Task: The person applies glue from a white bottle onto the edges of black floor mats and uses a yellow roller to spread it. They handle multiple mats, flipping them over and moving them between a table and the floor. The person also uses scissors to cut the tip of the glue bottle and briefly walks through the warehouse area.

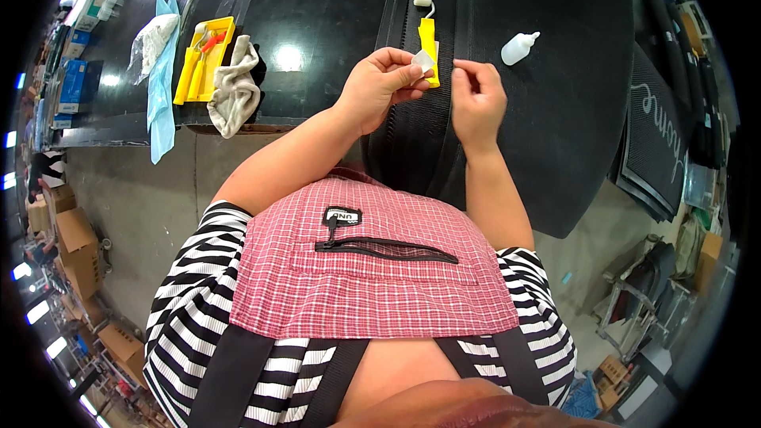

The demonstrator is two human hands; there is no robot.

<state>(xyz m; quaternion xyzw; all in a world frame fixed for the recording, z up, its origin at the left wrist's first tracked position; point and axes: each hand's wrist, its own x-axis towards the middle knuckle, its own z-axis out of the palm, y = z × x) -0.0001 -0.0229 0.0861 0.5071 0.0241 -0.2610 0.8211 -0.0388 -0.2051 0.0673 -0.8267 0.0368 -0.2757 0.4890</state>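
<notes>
My left hand (381,85) pinches a small white piece (422,60), thin like a label or patch, between thumb and fingers. Just to its right, my right hand (479,101) is closed, thumb against fingers; whether it holds anything small I cannot make out. Both hands are above a black mat (547,127) with ribbed seam lines. A small roller (427,30) with a yellow handle and white head lies on the mat, its lower end partly behind my left hand. Farther right, a white squeeze bottle (517,49) lies on its side.
Left on the black table (305,71) lie a yellow tray (224,28) with yellow-handled tools, a grey cloth item (235,91), a light blue plastic strip (163,79) hanging over the edge, and a clear bag (154,38). Dark mats (652,143) stack at right; cardboard boxes (77,242) stand at left.
</notes>
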